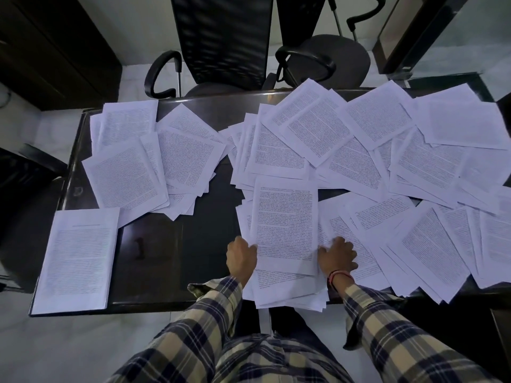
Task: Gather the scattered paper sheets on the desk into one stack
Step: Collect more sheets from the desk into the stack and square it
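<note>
From the head view, the job looks only partly done. A neat stack [74,258] of paper lies at the near left corner of the dark bench [199,239]. It looks squared up, and no hand touches it.

Right in front of the person, a small rough pile [286,230] is being made. The left hand [241,257] is at the pile's left edge, with its fingers curled against the side of the sheets. The right hand [338,255] is at the right edge, fingers spread and lying flat on the paper there. The two hands seem to squeeze the pile in from both sides. I cannot tell if the left thumb is under the paper.

A lot is left to do. A loose bunch of sheets [154,158] lies at the far left, all crooked and on top of each other. A much bigger mess of sheets [401,161] covers the whole right side of the bench, from far edge to near edge. Some stick out past the near edge.

Two chairs [221,40] stand behind the bench.
</note>
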`<state>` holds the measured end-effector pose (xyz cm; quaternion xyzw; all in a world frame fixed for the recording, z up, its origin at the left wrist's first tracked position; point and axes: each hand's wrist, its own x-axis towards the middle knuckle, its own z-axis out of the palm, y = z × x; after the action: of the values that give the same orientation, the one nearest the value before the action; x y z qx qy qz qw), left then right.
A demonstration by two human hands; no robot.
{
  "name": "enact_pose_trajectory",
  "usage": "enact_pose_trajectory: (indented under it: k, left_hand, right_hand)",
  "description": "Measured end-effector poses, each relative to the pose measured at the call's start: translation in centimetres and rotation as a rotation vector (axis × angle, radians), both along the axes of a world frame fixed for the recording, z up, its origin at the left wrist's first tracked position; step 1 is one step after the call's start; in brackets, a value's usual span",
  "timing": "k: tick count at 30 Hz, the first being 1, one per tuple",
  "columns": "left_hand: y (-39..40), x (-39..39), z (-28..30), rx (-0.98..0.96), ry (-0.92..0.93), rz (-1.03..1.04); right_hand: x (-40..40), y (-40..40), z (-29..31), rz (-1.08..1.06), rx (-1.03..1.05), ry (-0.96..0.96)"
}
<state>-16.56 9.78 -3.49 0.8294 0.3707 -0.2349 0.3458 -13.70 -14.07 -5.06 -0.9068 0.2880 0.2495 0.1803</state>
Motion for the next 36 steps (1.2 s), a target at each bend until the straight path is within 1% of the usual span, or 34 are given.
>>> enact_pose_trajectory:
  k: [3,5,7,9,11,12,15,17,19,21,24,25,26,28,30,32,34,36]
  left_hand:
    - [0.1,0.2,0.2,-0.055,-0.035,0.033]
    - [0.3,-0.1,0.0,-0.108,-0.018,0.076]
    - [0.7,-0.7,-0.1,-0.154,0.035,0.071]
    - [1.2,-1.4,-0.1,-0.19,0.137,0.025]
    - [1.9,-2.0,-0.1,-0.185,0.188,-0.036]
    - [2.1,-2.2,-0.2,-0.147,0.166,-0.053]
    - [1.7,-2.4,0.2,-0.004,0.001,-0.028]
    - [0.6,-2.0,0.9,0.023,-0.029,-0.015]
    - [-0.7,-1.4,1.0,-0.031,-0.003,0.003]
    - [-1.4,-0.9,0.8,-0.126,0.03,0.083]
    - [-1.3,-0.7,0.8,-0.244,-0.001,0.151]
    - [-1.0,-0.6,0.7,-0.29,-0.015,0.17]
    - [-0.5,-0.5,0.5,-0.336,-0.011,0.179]
    - [0.6,-0.3,0.1,-0.409,0.004,0.171]
    - [1.6,0.0,0.0,-0.489,0.022,0.149]
    - [2.4,0.1,0.8,-0.58,0.003,0.128]
    - [3.2,-0.1,1.5,-0.64,-0.035,0.089]
    - [4.2,-0.5,2.1,-0.694,-0.088,0.075]
  right_hand:
    - [0.4,-0.3,0.3,-0.022,0.024,0.031]
    - [0.5,-0.4,0.4,-0.031,0.042,0.083]
    - [0.1,-0.7,0.1,-0.044,0.092,0.094]
    - [-0.6,-1.0,-0.1,-0.057,0.162,0.142]
    - [-1.6,-1.1,0.1,-0.073,0.202,0.168]
    - [-1.9,-1.1,0.5,-0.086,0.208,0.134]
    - [-2.1,-0.6,1.1,-0.086,0.203,-0.049]
    - [-2.0,0.1,0.9,-0.13,0.287,-0.049]
    - [-2.1,0.9,0.8,-0.19,0.374,-0.027]
    - [-2.0,1.6,1.2,-0.246,0.446,0.02]
    - [-1.9,1.8,0.9,-0.304,0.542,0.066]
    - [-1.8,1.7,0.4,-0.304,0.542,0.085]
    - [-1.7,1.3,-0.7,-0.278,0.517,0.079]
    - [-1.4,1.0,-1.2,-0.241,0.479,0.059]
    - [-0.9,1.3,-0.4,-0.312,0.609,-0.012]
    - [-0.6,1.4,0.4,-0.398,0.782,0.005]
    - [-0.5,1.2,1.2,-0.387,0.95,0.021]
    - [-0.4,1.3,2.4,-0.291,1.064,-0.008]
